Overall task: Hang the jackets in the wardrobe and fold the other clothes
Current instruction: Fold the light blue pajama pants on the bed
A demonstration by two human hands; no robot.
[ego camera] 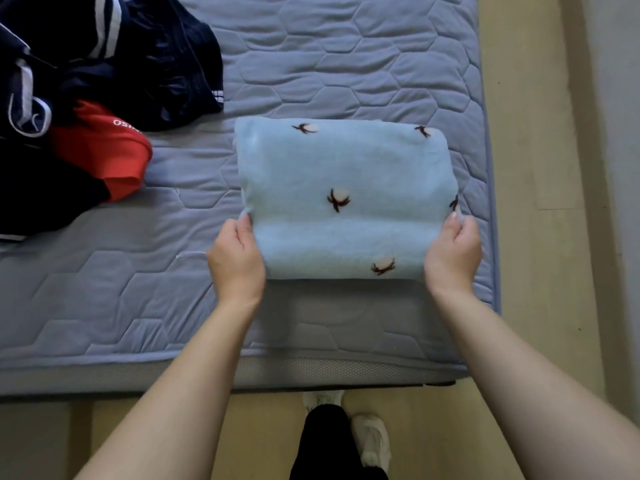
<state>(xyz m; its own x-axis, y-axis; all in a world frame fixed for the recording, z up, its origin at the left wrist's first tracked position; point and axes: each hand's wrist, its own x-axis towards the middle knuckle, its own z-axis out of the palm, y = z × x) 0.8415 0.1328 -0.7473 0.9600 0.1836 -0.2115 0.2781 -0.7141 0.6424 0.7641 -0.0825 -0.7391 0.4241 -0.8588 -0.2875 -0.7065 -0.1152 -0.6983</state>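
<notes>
Forearms [194,375], bare, reaching over the near edge of the bed [381,64]. Left hand [235,258] and right hand [452,258]: fingers [244,225] curled round opposite side edges of the folded pale-blue fleece [343,199].
Fleece: compact rectangle, lying on the quilted bed toward its right corner.
Step, as judged: squaring the last fold.
Next move: let go, then draw a piece from the dark clothes pile [104,57] with its red garment [104,150], well apart at left.
</notes>
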